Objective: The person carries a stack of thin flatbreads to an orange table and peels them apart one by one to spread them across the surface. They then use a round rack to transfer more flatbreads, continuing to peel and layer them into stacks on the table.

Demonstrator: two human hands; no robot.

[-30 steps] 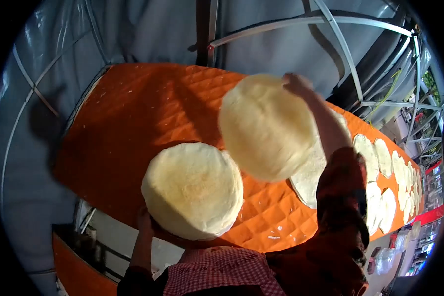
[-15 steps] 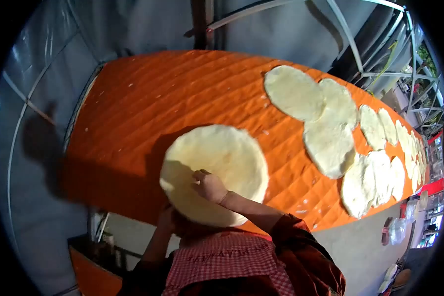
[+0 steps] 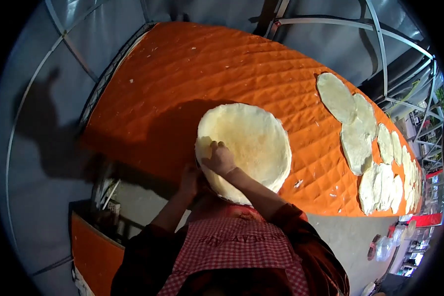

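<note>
A large round sheet of pale dough (image 3: 254,133) with a raised, uneven rim is in front of me, over the near edge of the orange quilted surface (image 3: 172,69). My right hand (image 3: 220,159) is closed, its curled fingers against the left part of the dough; what they pinch, if anything, is too small to name. In shadow at the lower left rim is my left hand (image 3: 190,178), its fingers hidden behind the rim. Whatever supports the dough from below is mostly hidden.
Several flat dough rounds (image 3: 356,147) lie on the right part of the orange surface, some overlapping. Metal frame bars (image 3: 380,54) and grey sheeting stand behind and at the left. A lower orange panel (image 3: 96,251) is at the bottom left. Clear plastic bags (image 3: 384,248) are at the lower right.
The camera view has turned, so the flat dough rounds appear farther right. The large dough now looks more tilted and bowl-like, with both hands still at its left side.
</note>
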